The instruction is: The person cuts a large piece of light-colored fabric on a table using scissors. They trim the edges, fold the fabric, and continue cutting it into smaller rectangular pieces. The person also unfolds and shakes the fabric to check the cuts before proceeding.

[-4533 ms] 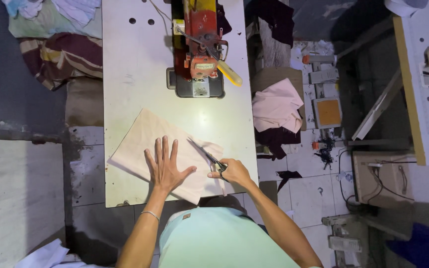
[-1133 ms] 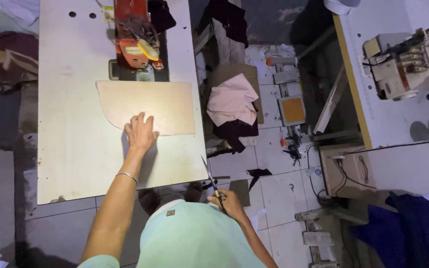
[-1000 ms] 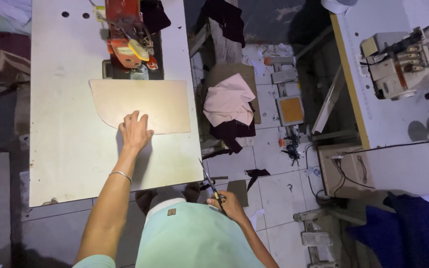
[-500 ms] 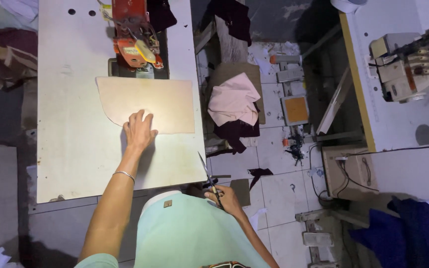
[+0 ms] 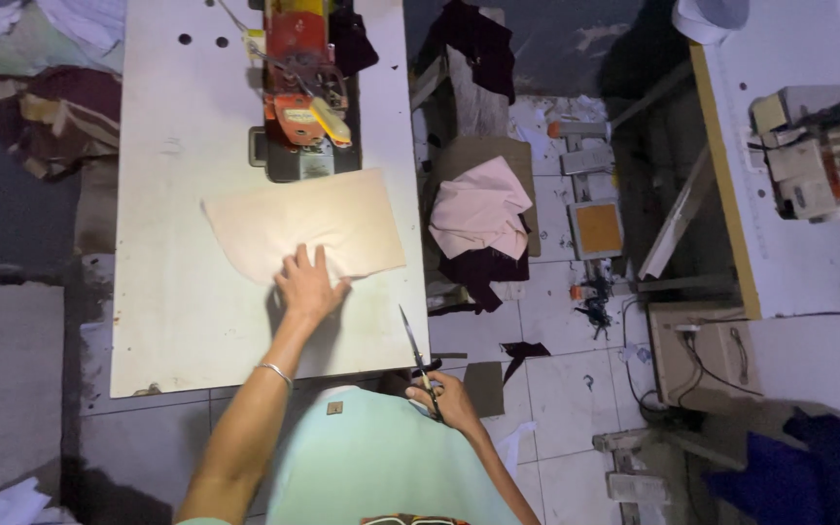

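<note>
We log: left hand point(image 5: 307, 284) flat, fingers spread, pressing the beige fabric piece point(image 5: 305, 222) on the tabletop point(image 5: 172, 321); cloth lies at 12 o'clock, long axis 9-to-3. Right hand point(image 5: 452, 399) clenched on scissors point(image 5: 416, 352), blades toward 11, well apart; left hand nearer

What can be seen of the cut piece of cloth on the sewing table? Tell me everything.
The piece of cloth is a pale peach, thin-looking woven fabric, lying flat and smooth on the white sewing table. Its right side and top edge are straight; its left and lower left edge curves round. The top edge lies against the base of the red sewing machine. The left hand rests palm down on its lower edge, fingers spread. The right hand, holding scissors, is off the cloth at the table's near corner.
</note>
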